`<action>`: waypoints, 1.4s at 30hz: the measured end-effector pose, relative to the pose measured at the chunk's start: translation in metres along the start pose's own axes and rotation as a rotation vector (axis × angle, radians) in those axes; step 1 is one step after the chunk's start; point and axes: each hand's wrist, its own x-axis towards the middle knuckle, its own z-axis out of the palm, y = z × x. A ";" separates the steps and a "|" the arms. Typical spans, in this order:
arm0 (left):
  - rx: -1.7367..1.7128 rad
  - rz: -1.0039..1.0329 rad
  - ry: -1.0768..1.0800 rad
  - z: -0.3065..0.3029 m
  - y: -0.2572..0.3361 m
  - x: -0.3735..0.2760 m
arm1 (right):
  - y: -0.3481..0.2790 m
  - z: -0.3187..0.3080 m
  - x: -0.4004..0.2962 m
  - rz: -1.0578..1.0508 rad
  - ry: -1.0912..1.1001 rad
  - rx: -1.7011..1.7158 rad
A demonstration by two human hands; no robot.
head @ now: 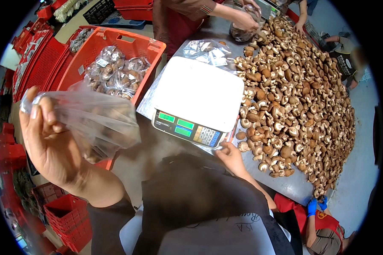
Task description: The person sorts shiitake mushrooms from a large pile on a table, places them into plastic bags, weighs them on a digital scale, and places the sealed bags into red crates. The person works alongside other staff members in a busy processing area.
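My left hand (51, 137) is raised at the left, its fingers gripping a clear plastic bag (105, 111) that stretches out to the right. Brown shapes show through the film; whether they are inside the bag or behind it, I cannot tell. My right hand (231, 156) is at the near right corner of a digital scale (194, 92), fingers slightly bent. Whether those fingers pinch anything is unclear. The white pan of the scale carries nothing, and its display is lit green. Loose shiitake mushrooms (293, 95) form a large heap right of the scale.
Bagged mushrooms (115, 71) lie in an orange plastic crate (73, 63) left of the metal table (284, 181). Plastic bags (207, 52) rest behind the scale. Across the table, a co-worker's hands (245, 20) hold a filled bag. Blue-gloved hands (312, 206) are at the lower right. Red crates (67, 220) stand stacked lower left.
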 end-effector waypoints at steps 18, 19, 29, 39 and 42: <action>-0.097 0.062 0.018 -0.025 -0.006 0.024 | -0.006 0.012 0.042 -0.082 0.318 -0.354; -0.077 0.055 0.034 -0.021 -0.005 0.023 | -0.005 0.012 0.042 -0.086 0.315 -0.333; -0.116 -0.320 -0.394 0.094 -0.059 0.032 | 0.016 -0.031 0.001 0.031 0.121 0.063; 0.075 -0.692 -0.591 0.080 -0.164 -0.003 | 0.028 -0.060 -0.017 0.054 0.249 0.097; 0.284 -0.516 -0.513 0.062 -0.167 -0.007 | 0.036 -0.082 -0.028 -0.008 0.342 0.061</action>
